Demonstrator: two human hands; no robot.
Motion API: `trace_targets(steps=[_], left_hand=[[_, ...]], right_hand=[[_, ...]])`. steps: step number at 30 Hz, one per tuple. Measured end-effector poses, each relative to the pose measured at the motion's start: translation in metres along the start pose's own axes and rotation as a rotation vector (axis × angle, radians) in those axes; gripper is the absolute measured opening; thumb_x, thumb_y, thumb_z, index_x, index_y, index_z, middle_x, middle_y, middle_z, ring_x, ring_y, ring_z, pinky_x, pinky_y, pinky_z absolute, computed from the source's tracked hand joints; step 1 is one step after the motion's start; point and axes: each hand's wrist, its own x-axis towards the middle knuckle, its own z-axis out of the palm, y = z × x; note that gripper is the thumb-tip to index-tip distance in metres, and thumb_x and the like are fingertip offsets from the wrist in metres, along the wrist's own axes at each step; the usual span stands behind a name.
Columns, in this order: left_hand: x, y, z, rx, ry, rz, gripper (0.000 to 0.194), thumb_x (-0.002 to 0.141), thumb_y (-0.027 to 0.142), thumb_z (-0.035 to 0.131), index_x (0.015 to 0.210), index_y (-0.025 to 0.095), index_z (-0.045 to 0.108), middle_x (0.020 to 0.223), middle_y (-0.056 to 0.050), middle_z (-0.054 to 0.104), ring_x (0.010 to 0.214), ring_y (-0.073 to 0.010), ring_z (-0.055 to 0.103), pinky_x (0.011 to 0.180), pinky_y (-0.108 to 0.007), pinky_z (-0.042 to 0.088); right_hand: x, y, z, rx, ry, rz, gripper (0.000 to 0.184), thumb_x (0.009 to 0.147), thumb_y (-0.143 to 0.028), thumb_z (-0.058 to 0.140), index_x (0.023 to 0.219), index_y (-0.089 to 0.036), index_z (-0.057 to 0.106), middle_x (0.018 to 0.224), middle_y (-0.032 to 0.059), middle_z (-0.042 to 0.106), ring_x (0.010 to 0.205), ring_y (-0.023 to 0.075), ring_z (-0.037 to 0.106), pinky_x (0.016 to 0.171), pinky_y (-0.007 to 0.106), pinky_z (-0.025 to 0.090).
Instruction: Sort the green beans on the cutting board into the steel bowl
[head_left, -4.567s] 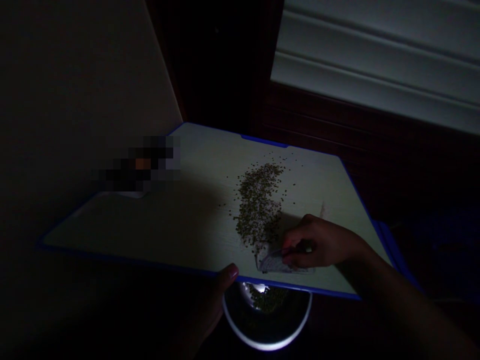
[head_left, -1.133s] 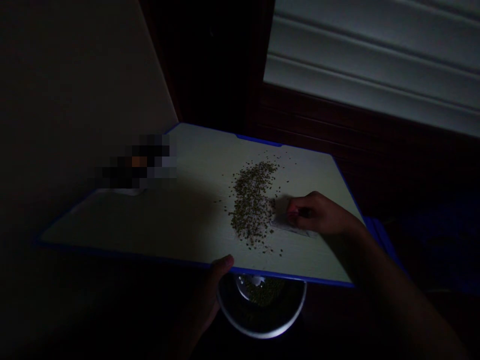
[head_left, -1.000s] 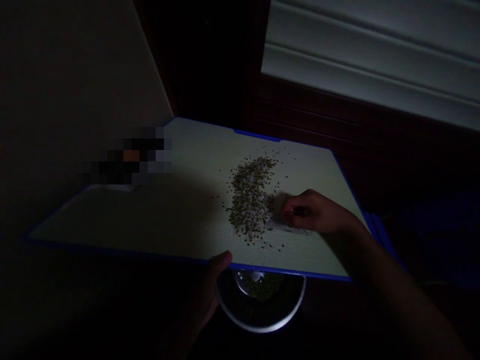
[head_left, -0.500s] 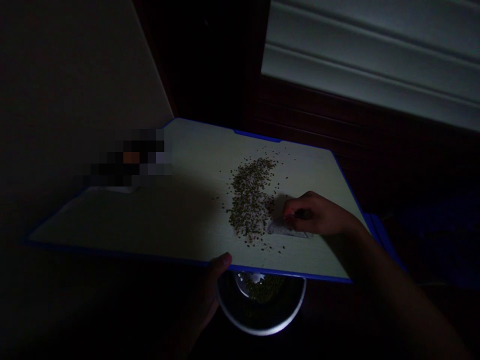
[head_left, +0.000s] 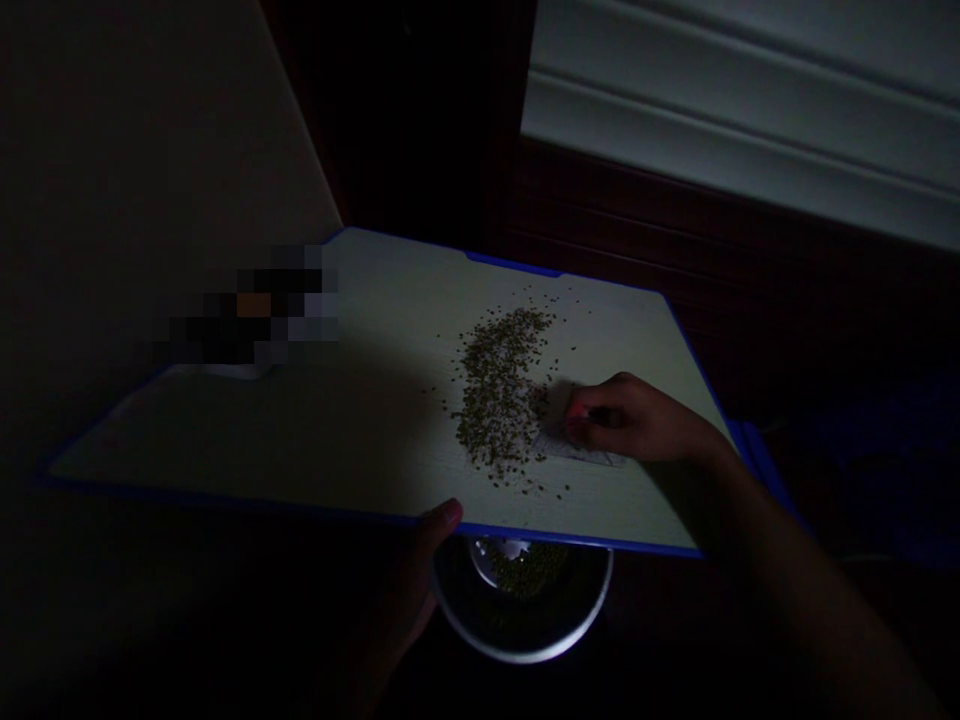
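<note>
Small greenish-brown beans [head_left: 499, 395] lie in a loose, spread-out heap on a pale tabletop with a blue rim [head_left: 375, 420]. My right hand [head_left: 619, 418] is just right of them, closed with fingertips together over the surface. Whatever is in that pinch, if anything, is too dark to make out. Below the front edge is a round metal bowl [head_left: 525, 655] with green beans in it, partly covered by the tabletop. My left hand [head_left: 427, 560] is at the bowl's left rim, thumb over the table edge; its other fingers are hidden.
Under my right hand, the tabletop bears a dark line pattern [head_left: 581, 450]. A blurred-out object [head_left: 247, 315] sits at the left edge. A pale wall [head_left: 150, 120] rises at left, and light slatted panels [head_left: 712, 120] stand behind. The room is very dark.
The view has shifted slightly, so everything sits a little higher. Both hands keep nearly the same places, and the bean heap looks almost unchanged.
</note>
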Motion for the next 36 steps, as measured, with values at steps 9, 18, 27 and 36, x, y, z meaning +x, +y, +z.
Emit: trace_targets(steps=[9, 18, 27, 36], left_hand=[[0.001, 0.001, -0.004, 0.031, 0.043, -0.002, 0.023, 0.064, 0.034, 0.088, 0.077, 0.017, 0.079, 0.08, -0.009, 0.084, 0.107, -0.0399, 0.076, 0.101, -0.049, 0.056], [-0.001, 0.001, -0.004, 0.0, 0.035, 0.019, 0.028, 0.058, 0.036, 0.092, 0.077, 0.019, 0.08, 0.085, -0.006, 0.086, 0.109, -0.0391, 0.075, 0.102, -0.048, 0.055], [0.0, 0.0, -0.004, -0.002, 0.016, 0.034, 0.036, 0.053, 0.041, 0.095, 0.079, 0.018, 0.082, 0.083, -0.006, 0.085, 0.11, -0.0399, 0.074, 0.105, -0.048, 0.054], [0.001, 0.0, -0.003, 0.018, 0.068, 0.01, 0.029, 0.056, 0.038, 0.092, 0.074, 0.019, 0.08, 0.076, -0.005, 0.084, 0.111, -0.0406, 0.074, 0.109, -0.05, 0.051]], right_hand=[[-0.007, -0.003, -0.014, 0.14, -0.186, 0.06, 0.025, 0.094, -0.034, 0.068, 0.086, -0.012, 0.075, 0.072, 0.0023, 0.068, 0.064, 0.0115, 0.058, 0.061, 0.023, 0.043], [-0.014, 0.002, -0.026, 0.107, -0.293, 0.269, 0.03, 0.092, -0.039, 0.068, 0.086, -0.011, 0.079, 0.07, 0.0004, 0.067, 0.064, 0.0111, 0.056, 0.06, 0.022, 0.041], [-0.004, -0.002, -0.005, 0.2, -0.435, 0.2, 0.037, 0.096, -0.044, 0.067, 0.082, -0.011, 0.078, 0.067, 0.0005, 0.065, 0.061, 0.0103, 0.058, 0.059, 0.021, 0.043], [-0.002, -0.004, 0.002, 0.263, -0.499, 0.158, 0.035, 0.097, -0.039, 0.067, 0.08, -0.01, 0.077, 0.063, 0.0, 0.064, 0.058, 0.0091, 0.057, 0.056, 0.02, 0.044]])
